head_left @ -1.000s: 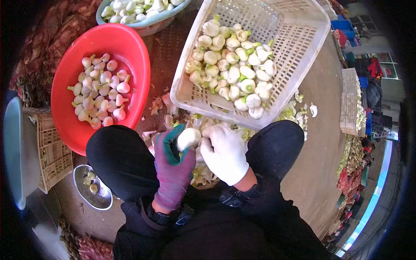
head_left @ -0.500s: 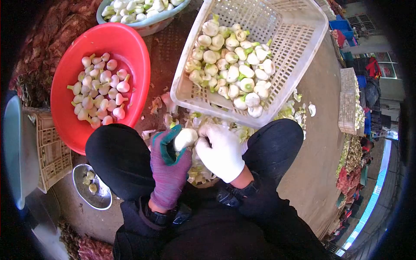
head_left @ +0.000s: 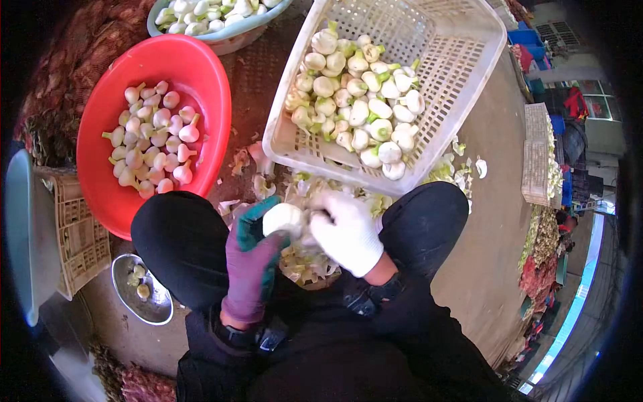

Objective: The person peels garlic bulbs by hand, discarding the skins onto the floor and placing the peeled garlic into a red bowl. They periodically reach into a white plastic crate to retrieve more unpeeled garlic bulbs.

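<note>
My left hand (head_left: 252, 253), in a purple and teal glove, grips a peeled white garlic bulb (head_left: 282, 220) between thumb and fingers. Close by on the right, my right hand (head_left: 345, 232) wears a white glove. Its fingers are curled in and smeared by motion at the bulb's right side; what they pinch, if anything, is hidden. Beneath both hands lies a heap of garlic skins (head_left: 309, 265) between my knees.
A white plastic crate (head_left: 462, 87) of garlic bulbs stands ahead. To the left are a red basin (head_left: 218, 94) with pinkish bulbs and a small metal bowl (head_left: 159, 305). A light-blue basin (head_left: 258, 28) of bulbs sits beyond; mesh sacks (head_left: 74, 67) lie far left.
My left hand has turned and the bulb has shifted slightly left and down, its round white face now showing. My right hand has drawn a little to the right.
</note>
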Demonstrator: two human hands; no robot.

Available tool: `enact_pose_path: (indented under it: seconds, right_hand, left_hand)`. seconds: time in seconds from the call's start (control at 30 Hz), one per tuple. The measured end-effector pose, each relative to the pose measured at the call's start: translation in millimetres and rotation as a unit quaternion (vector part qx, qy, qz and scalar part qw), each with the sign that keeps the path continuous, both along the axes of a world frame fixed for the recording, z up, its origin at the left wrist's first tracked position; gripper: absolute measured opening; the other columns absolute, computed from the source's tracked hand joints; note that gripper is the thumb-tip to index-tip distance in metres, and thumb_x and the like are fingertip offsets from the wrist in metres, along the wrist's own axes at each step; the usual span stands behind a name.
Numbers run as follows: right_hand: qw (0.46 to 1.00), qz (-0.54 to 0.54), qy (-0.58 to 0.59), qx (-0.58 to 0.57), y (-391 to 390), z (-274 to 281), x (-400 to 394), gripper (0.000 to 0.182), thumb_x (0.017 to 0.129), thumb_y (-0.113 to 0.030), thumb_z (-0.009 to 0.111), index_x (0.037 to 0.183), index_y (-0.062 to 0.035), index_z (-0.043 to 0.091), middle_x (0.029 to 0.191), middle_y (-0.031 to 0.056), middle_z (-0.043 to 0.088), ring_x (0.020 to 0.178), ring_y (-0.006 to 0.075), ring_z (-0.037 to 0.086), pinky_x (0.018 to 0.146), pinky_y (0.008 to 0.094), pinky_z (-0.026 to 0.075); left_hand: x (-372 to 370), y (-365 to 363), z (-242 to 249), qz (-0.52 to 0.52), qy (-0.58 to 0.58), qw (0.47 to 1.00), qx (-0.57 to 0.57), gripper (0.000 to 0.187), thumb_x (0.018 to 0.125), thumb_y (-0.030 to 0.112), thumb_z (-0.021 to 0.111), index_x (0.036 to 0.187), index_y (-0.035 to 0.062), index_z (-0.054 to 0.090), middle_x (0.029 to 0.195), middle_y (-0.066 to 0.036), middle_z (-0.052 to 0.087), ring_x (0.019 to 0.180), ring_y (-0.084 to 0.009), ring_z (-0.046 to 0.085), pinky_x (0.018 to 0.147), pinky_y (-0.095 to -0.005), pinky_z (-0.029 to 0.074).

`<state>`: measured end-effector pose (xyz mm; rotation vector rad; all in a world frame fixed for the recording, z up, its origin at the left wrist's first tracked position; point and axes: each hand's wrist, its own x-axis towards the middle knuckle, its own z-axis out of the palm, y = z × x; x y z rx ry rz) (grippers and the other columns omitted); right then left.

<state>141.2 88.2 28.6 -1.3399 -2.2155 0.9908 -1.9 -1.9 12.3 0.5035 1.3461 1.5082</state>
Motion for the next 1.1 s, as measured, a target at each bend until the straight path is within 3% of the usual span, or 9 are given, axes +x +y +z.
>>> enact_pose_path:
  seconds: [0.07, 0.23, 0.43, 0.5, 0.63, 0.7, 0.83, 0.97, 1.1]
  right_hand:
    - [0.993, 0.019, -0.113, -0.017, 16.7, -21.9, 22.8, 0.018, 0.080, -0.017, 0.059, 0.094, -0.0081, 0.065, 0.080, 0.0159, 0.063, 0.075, 0.0346, 0.063, 0.070, 0.0448, 0.050]
    - [0.952, 0.082, -0.280, 0.092, 18.1, -22.2, 45.2, 0.026, 0.082, -0.025, 0.061, 0.102, -0.0094, 0.066, 0.089, 0.0167, 0.063, 0.078, 0.0353, 0.063, 0.071, 0.0461, 0.050]
    - [0.994, 0.076, 0.045, -0.067, 3.7, 33.0, 1.2, 0.017, 0.082, -0.012, 0.065, 0.098, -0.0076, 0.063, 0.088, 0.0114, 0.063, 0.076, 0.0288, 0.063, 0.067, 0.0388, 0.050]
    - [0.991, 0.047, 0.096, -0.082, 5.2, 25.2, 7.1, 0.013, 0.083, -0.011, 0.062, 0.096, -0.0072, 0.062, 0.087, 0.0129, 0.063, 0.075, 0.0303, 0.062, 0.067, 0.0397, 0.049]
    - [0.990, -0.019, -0.104, 0.089, 26.3, -7.2, 37.2, 0.010, 0.085, -0.010, 0.058, 0.092, -0.0067, 0.063, 0.083, 0.0139, 0.064, 0.075, 0.0305, 0.062, 0.068, 0.0396, 0.049]
    - [0.997, -0.044, -0.051, -0.038, 32.5, 8.8, 46.4, 0.013, 0.084, -0.014, 0.060, 0.095, -0.0069, 0.063, 0.085, 0.0155, 0.064, 0.080, 0.0319, 0.063, 0.071, 0.0407, 0.050]
    - [0.990, 0.096, 0.000, 0.103, 15.8, 33.9, 16.0, 0.018, 0.083, -0.019, 0.065, 0.096, -0.0072, 0.061, 0.094, 0.0149, 0.063, 0.087, 0.0323, 0.062, 0.077, 0.0424, 0.049]
    - [0.992, 0.130, 0.001, -0.002, 5.6, 25.2, 7.0, 0.026, 0.079, -0.014, 0.068, 0.102, -0.0059, 0.060, 0.092, 0.0131, 0.063, 0.088, 0.0355, 0.060, 0.078, 0.0429, 0.048]
    - [0.981, 0.158, -0.016, 0.110, -1.5, 21.1, 5.2, 0.017, 0.078, -0.011, 0.065, 0.093, -0.0085, 0.060, 0.086, 0.0125, 0.061, 0.078, 0.0340, 0.060, 0.070, 0.0436, 0.048]
  left_hand:
    - [-8.9, -0.6, 14.5, -0.031, -0.228, 0.973, -0.034, 0.049, 0.079, 0.003, 0.051, 0.128, -0.0010, 0.050, 0.118, -0.011, 0.055, 0.103, -0.0206, 0.058, 0.090, -0.0338, 0.050]
    - [-11.3, 4.3, 17.3, -0.017, -0.261, 0.964, -0.039, 0.053, 0.083, 0.014, 0.052, 0.133, 0.0001, 0.044, 0.111, -0.014, 0.060, 0.094, -0.0242, 0.063, 0.076, -0.0330, 0.054]
    - [-10.5, 4.4, 9.1, -0.084, -0.135, 0.986, -0.057, 0.052, 0.084, 0.006, 0.050, 0.135, 0.0002, 0.044, 0.116, -0.012, 0.057, 0.101, -0.0249, 0.061, 0.088, -0.0381, 0.053]
    - [-9.6, 4.3, 18.6, -0.054, -0.338, 0.939, -0.019, 0.053, 0.085, 0.007, 0.053, 0.136, -0.0001, 0.043, 0.115, -0.013, 0.058, 0.102, -0.0274, 0.061, 0.087, -0.0393, 0.054]
    - [-7.8, -3.6, 7.8, -0.060, -0.392, 0.918, -0.014, 0.054, 0.086, 0.010, 0.055, 0.137, -0.0017, 0.041, 0.117, -0.014, 0.058, 0.101, -0.0302, 0.063, 0.085, -0.0391, 0.054]
    - [-10.6, -2.1, 3.2, -0.052, -0.413, 0.909, -0.007, 0.055, 0.087, 0.011, 0.055, 0.138, -0.0016, 0.040, 0.117, -0.014, 0.058, 0.102, -0.0300, 0.062, 0.084, -0.0383, 0.055]
    - [-9.9, 1.6, -1.6, -0.077, -0.442, 0.894, 0.011, 0.055, 0.089, 0.017, 0.054, 0.140, 0.0007, 0.039, 0.118, -0.013, 0.058, 0.100, -0.0274, 0.062, 0.080, -0.0348, 0.054]
    - [-4.5, 2.3, 7.0, -0.052, -0.464, 0.884, 0.012, 0.055, 0.090, 0.017, 0.056, 0.140, 0.0018, 0.039, 0.113, -0.011, 0.058, 0.094, -0.0222, 0.061, 0.080, -0.0317, 0.053]
    - [-5.4, 3.4, 17.6, -0.150, -0.274, 0.948, -0.065, 0.059, 0.087, 0.014, 0.063, 0.139, 0.0014, 0.038, 0.104, -0.006, 0.054, 0.089, -0.0144, 0.058, 0.078, -0.0270, 0.050]
